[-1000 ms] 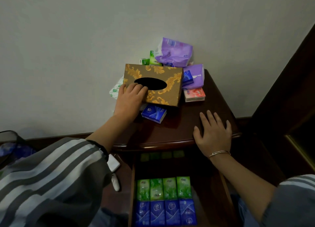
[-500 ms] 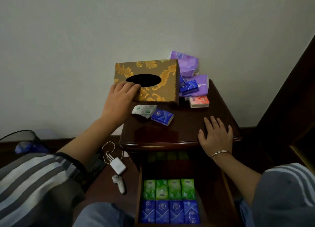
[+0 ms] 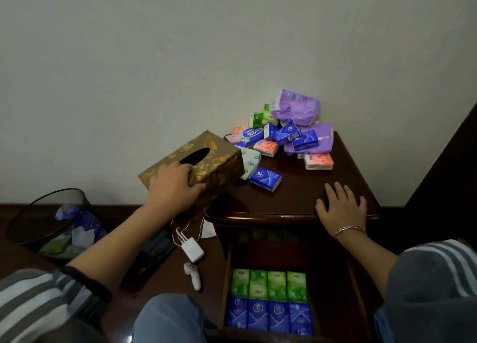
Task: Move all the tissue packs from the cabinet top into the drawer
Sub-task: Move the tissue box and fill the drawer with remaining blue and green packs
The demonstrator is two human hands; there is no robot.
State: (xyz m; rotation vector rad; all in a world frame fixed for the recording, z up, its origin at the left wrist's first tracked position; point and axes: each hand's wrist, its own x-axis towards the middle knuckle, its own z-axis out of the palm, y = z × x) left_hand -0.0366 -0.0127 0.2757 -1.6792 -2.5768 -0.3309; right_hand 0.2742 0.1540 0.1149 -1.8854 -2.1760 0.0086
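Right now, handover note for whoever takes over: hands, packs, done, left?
Left hand grips the gold tissue box, tilted, past the cabinet's left edge. Right hand rests flat on the cabinet top, holding nothing.
Done: four green packs and four blue packs lined up in the open drawer.
Left: the pile of packs by the wall and one loose blue pack in front of it, all on the cabinet top.

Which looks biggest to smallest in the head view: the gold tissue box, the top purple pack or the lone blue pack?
1. gold tissue box, clearly largest
2. top purple pack
3. lone blue pack, smallest though nearer than the purple one
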